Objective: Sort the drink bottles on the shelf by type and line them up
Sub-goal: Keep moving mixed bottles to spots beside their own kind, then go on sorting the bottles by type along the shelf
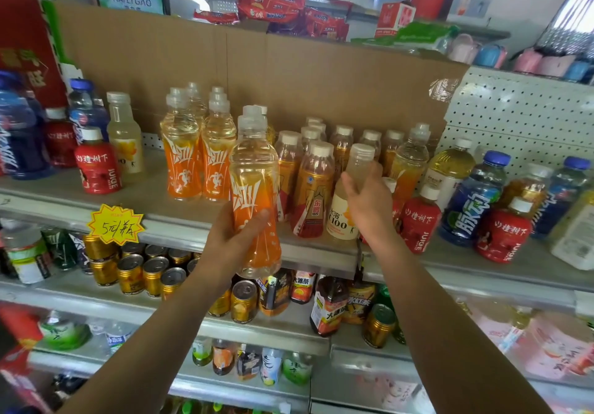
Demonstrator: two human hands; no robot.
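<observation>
Left grip clasps orange bottle; right grip clasps pale bottle.

The orange bottle bears white script, the pale bottle a white cap, the price tag yellow.

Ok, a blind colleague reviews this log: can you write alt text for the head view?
The left hand holds an orange-labelled bottle in front of a shop shelf crowded with drinks, while the right hand grips a pale bottle below its cap, beside gold-labelled bottles.
</observation>
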